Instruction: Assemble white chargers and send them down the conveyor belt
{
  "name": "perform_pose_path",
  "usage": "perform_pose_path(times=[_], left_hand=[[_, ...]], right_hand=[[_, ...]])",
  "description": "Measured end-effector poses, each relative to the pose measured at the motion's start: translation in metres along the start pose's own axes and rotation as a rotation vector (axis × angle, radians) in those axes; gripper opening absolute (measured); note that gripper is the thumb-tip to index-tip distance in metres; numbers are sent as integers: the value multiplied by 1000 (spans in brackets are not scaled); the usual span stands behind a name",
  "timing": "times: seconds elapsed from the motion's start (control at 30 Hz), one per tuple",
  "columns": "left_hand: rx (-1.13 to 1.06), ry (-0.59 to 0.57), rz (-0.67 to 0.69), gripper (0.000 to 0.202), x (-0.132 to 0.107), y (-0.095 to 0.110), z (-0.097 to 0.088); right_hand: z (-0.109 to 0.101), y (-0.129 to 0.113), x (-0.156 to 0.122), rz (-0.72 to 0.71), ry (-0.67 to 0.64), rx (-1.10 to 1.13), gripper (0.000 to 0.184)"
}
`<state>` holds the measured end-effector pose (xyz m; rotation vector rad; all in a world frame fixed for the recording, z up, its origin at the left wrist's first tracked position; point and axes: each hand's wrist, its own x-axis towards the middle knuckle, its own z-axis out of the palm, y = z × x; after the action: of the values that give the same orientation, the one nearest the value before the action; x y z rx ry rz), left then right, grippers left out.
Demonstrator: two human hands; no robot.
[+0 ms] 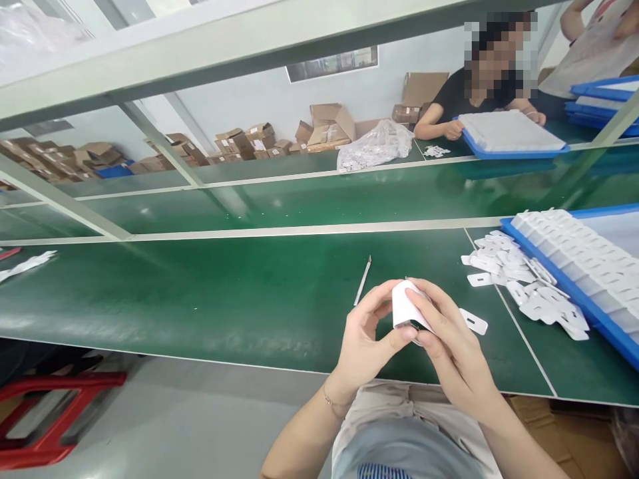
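My left hand [367,339] and my right hand [452,346] meet over the near edge of the green table [224,299], both pinching a small white folded card piece [404,306]. Its flat tab with a slot [473,321] sticks out to the right past my right hand. Fingers of both hands curl round the piece. A pile of loose flat white card pieces [524,283] lies to the right on the table. A thin pale strip [363,280] rests just beyond my hands.
A blue tray [579,299] of stacked white pieces sits at the right edge. Across the conveyor a person leans on another blue tray [509,136]. A clear bag [374,146], cardboard boxes [249,143] and slanted frame posts [164,150] stand behind. A red stool [50,412] is lower left.
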<state>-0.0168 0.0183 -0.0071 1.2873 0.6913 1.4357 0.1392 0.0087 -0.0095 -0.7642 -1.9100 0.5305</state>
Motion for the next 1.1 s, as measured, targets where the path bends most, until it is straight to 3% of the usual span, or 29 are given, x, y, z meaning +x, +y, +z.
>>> perform_pose_path(times=[0.2, 0.5, 0.6, 0.73, 0.8, 0.87, 0.97, 1.03, 1.1], left_hand=[[88, 52, 74, 39, -3, 3, 10], [106, 78, 67, 40, -8, -1, 16], [100, 101, -26, 39, -2, -5, 12], [232, -10, -239, 54, 3, -10, -6], [476, -5, -219, 66, 1, -14, -13], [695, -4, -106, 76, -4, -20, -14], [759, -41, 60, 64, -11, -28, -7], [731, 9, 85, 52, -12, -30, -2], [701, 72, 61, 51, -12, -28, 0]], right_hand=[[1, 0, 0, -41, 9, -7, 61], [4, 0, -1, -69, 74, 21, 63], [1, 9, -1, 83, 29, 130, 51], [3, 28, -2, 542, 130, 411, 35], [7, 35, -3, 688, 222, 560, 37], [11, 34, -3, 722, 232, 645, 35], [5, 24, -5, 683, 53, 550, 30], [-9, 19, -11, 597, -77, 342, 32], [-28, 24, -21, 502, -88, 27, 38]])
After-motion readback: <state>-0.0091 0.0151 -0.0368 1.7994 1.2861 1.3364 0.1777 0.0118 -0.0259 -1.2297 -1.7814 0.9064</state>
